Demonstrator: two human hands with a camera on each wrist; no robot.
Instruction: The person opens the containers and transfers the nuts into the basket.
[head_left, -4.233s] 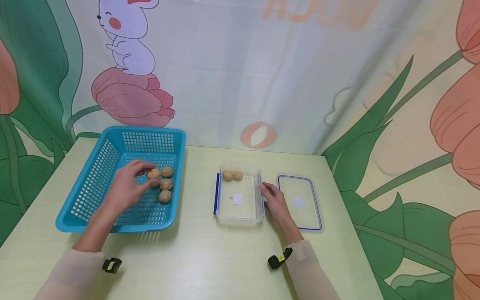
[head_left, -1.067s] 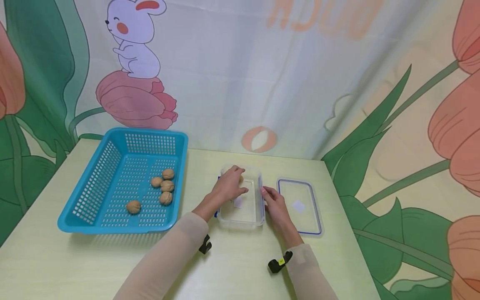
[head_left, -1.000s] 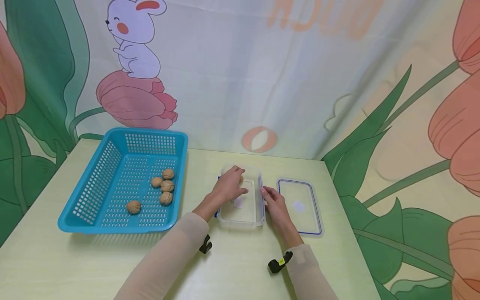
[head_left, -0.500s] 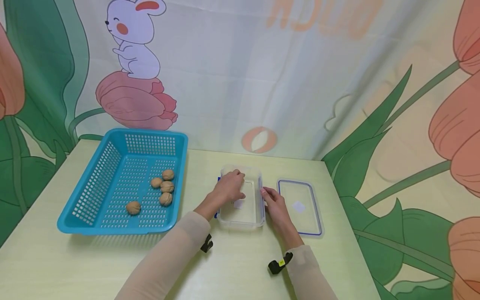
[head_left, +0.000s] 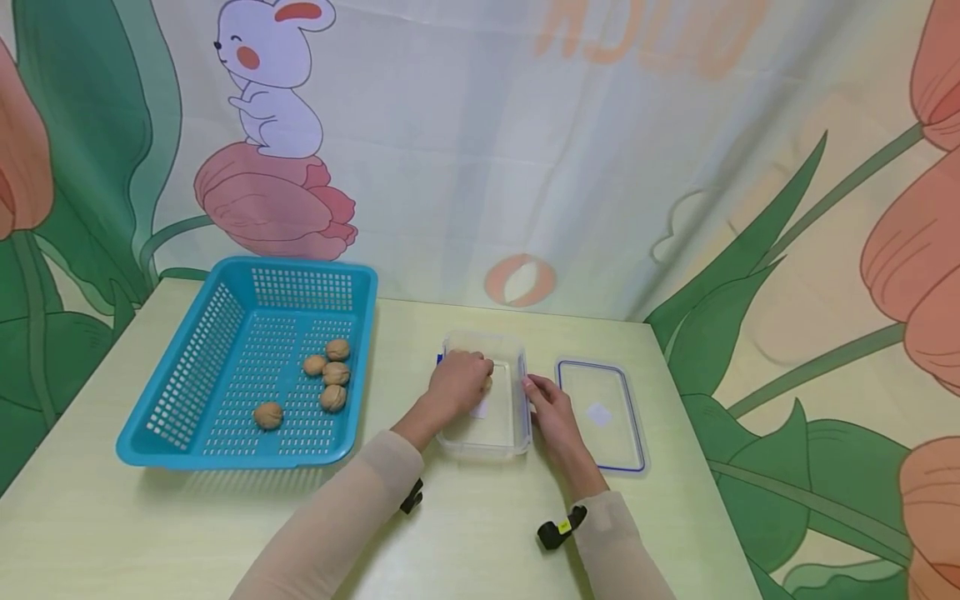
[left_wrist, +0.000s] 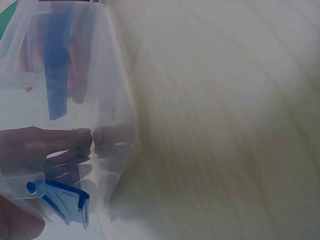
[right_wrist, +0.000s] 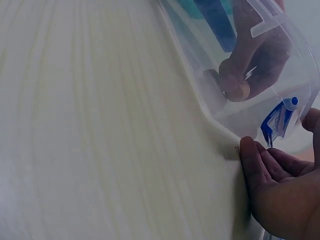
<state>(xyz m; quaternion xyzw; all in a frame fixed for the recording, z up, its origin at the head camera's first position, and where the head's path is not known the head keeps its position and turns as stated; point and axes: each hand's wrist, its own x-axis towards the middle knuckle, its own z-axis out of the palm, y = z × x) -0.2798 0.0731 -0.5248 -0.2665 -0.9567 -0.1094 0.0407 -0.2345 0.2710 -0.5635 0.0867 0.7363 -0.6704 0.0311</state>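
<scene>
Inside the clear plastic food container (head_left: 480,442), my left hand (head_left: 459,382) reaches down with curled fingers. A walnut (head_left: 487,384) shows at its fingertips, apparently pinched there and mostly hidden by the hand. Through the container's wall the right wrist view shows those bent fingers (right_wrist: 237,82). My right hand (head_left: 553,415) holds the container's right side, its thumb by the rim and its fingers against the outer wall near a blue latch (right_wrist: 280,117). Any walnuts at the container's back left are covered by the left hand.
A blue perforated basket (head_left: 129,446) stands at the left with several walnuts (head_left: 336,374) towards its right side and another walnut (head_left: 267,415) nearer the front. The container's lid (head_left: 600,442), edged in blue, lies flat to the right. A printed curtain (head_left: 427,167) hangs behind the table.
My left hand has gone from the basket, where it held a walnut, into the container. In the last half second it shifted slightly nearer and curled its fingers. The right hand has stayed put.
</scene>
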